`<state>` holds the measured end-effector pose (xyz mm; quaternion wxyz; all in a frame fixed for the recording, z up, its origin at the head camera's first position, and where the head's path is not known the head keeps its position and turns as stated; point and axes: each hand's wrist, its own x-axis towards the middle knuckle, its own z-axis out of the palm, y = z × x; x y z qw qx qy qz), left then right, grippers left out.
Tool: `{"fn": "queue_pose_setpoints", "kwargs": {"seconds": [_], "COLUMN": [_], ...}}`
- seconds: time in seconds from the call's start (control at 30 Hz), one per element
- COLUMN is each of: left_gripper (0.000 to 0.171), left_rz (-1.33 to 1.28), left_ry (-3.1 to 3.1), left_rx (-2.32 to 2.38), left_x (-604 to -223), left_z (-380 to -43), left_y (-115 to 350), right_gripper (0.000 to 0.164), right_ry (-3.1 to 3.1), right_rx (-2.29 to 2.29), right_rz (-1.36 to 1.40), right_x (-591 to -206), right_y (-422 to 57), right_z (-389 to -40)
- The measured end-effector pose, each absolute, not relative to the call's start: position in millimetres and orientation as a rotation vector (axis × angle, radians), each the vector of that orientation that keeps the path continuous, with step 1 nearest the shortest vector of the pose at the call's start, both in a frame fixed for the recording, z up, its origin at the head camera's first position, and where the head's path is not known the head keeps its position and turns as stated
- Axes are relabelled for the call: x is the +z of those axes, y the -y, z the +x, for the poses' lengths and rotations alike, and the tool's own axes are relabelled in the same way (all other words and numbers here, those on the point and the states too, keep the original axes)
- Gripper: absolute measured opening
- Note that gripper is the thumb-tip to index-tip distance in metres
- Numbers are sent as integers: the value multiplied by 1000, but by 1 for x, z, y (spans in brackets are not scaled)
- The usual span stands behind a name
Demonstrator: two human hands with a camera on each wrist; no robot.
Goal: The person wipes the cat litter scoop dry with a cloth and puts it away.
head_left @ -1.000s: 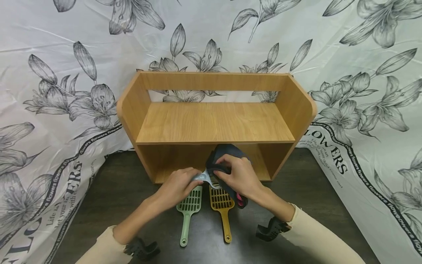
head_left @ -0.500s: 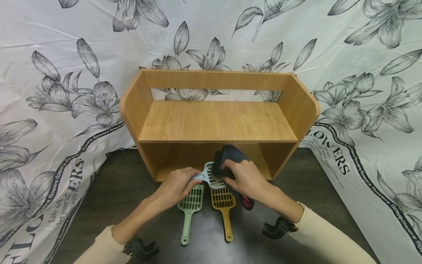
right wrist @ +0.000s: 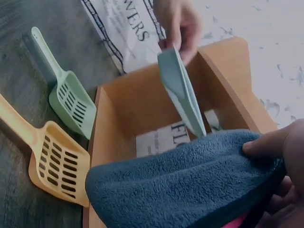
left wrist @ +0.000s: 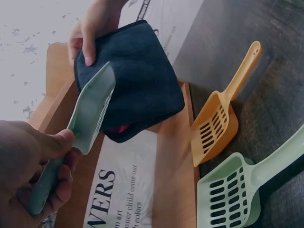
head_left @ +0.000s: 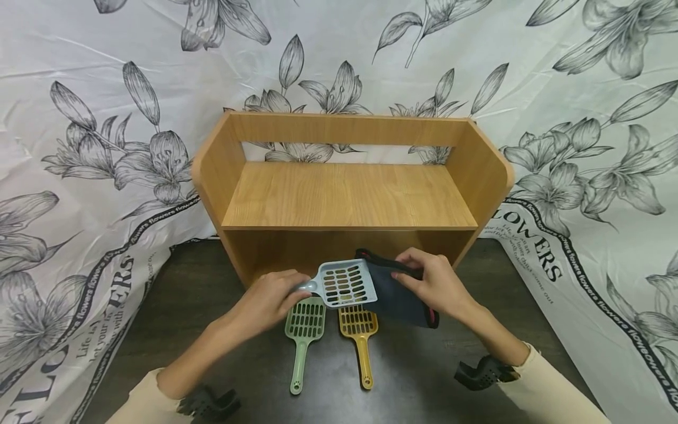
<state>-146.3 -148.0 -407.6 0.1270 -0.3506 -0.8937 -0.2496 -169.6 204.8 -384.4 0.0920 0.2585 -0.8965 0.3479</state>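
Note:
My left hand [head_left: 270, 300] grips the handle of a pale blue litter scoop [head_left: 344, 284], whose slotted head points right. In my right hand [head_left: 436, 282] a folded dark blue cloth [head_left: 399, 297] with black edging is pinched between thumb and fingers; a bit of pink shows at its fold. The cloth hangs just right of the scoop's front edge; whether they touch I cannot tell. Below them on the table lie a green litter scoop [head_left: 305, 330] and a yellow litter scoop [head_left: 360, 335], handles toward me. The left wrist view shows the cloth [left wrist: 135, 71] behind the blue scoop [left wrist: 95, 107].
A wooden two-tier shelf [head_left: 349, 197] stands at the back, right behind both hands. White floral sheeting [head_left: 106, 176] covers the wall and runs down both sides of the dark table [head_left: 413, 377].
The cloth was over the blue scoop's head and has moved right, off it, with my right hand. The scoop's slotted face has come fully into view. The green and yellow scoops stay put.

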Motion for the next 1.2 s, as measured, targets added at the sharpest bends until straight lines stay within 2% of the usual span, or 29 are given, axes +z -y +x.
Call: {"fn": "queue_pose_setpoints", "kwargs": {"seconds": [0.33, 0.67, 0.97, 1.2], "left_gripper": [18, 22, 22, 24], "left_rz": [-1190, -1336, -1285, -1223], "left_ry": [2601, 2583, 2649, 2655], "left_rx": [-738, -809, -898, -913], "left_x": [-396, -386, -379, -383], "left_z": [-141, -137, -139, -140], "left_y": [146, 125, 115, 124], "right_gripper": [16, 20, 18, 18], "right_ry": [2674, 2594, 2576, 2602], "right_rx": [1289, 1542, 1800, 1815], "right_rz": [683, 854, 1176, 1123], "right_x": [-381, -378, -382, -384], "right_y": [-225, -203, -189, -196], "right_z": [-180, -200, -212, -211]}}
